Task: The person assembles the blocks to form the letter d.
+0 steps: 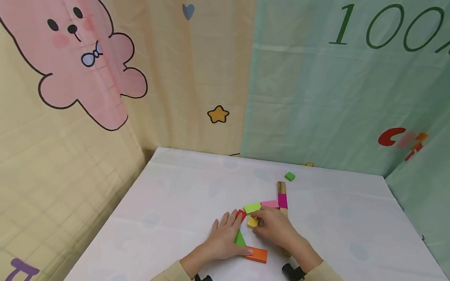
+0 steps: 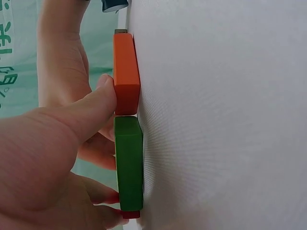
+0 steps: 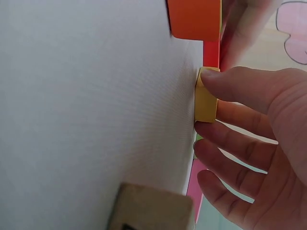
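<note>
My right hand [image 1: 275,227] pinches a small yellow block [image 1: 253,222] between thumb and fingers, low over the white tabletop. In the right wrist view the thumb lies on one end of the yellow block [image 3: 206,98]. My left hand [image 1: 223,241] spreads its fingers over the left side of a block outline. Its thumb touches an orange block [image 1: 257,255], and its fingertips rest at a red block [image 1: 241,213]. Between these two, a green triangular block [image 1: 240,238] is partly covered by the left hand. A lime green block [image 1: 252,208] lies just beyond the yellow one.
A pink block [image 1: 270,203] continues from the lime one to a magenta block [image 1: 282,200], with a wooden block [image 1: 281,187] behind it. Farther back lies a small green block [image 1: 290,176]. Another wooden block [image 3: 151,208] stands near the right wrist. Printed curtains [image 1: 199,68] surround the table.
</note>
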`<action>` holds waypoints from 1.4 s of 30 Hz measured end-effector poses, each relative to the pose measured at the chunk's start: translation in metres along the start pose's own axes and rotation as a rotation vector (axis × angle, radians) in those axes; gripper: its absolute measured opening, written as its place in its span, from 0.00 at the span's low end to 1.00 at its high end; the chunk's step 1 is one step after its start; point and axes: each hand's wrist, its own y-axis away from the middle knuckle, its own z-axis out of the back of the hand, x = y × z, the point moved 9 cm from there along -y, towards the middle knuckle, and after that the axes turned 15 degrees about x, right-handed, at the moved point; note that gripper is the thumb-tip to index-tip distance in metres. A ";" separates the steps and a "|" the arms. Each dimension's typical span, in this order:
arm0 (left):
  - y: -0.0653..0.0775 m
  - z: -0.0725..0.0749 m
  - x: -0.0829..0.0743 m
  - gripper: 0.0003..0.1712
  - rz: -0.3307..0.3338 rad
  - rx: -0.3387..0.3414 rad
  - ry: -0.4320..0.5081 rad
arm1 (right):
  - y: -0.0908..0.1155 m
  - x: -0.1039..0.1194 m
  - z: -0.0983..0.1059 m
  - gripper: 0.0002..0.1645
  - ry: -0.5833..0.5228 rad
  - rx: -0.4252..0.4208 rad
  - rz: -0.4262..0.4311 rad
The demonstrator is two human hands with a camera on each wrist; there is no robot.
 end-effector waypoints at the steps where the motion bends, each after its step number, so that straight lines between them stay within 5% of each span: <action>1: 0.001 0.001 0.000 0.65 0.004 -0.003 -0.004 | -0.001 0.000 -0.001 0.23 -0.001 0.002 -0.002; 42: 0.005 0.005 -0.003 0.65 0.001 -0.008 0.010 | 0.028 0.007 0.023 0.24 0.034 -0.057 -0.011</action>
